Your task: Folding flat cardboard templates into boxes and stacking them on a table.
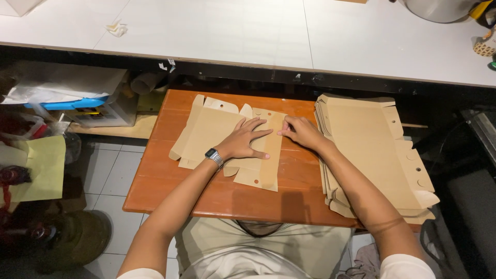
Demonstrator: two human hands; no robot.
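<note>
Flat brown cardboard blank (217, 137) lying on the orange wooden bench (170, 191) — long axis slanting from far left toward near right, tabs pointing away. Left hand (243, 142) pressed palm-down on it, fingers (258, 124) spread. Right hand (302, 132) at the folded panel's far edge, fingers curled, seemingly pinching it — hard to tell. Stack of blanks (372, 150) just right.

flat tan carton blank (227, 139) on table; stack of blanks (369, 150) right.
</note>
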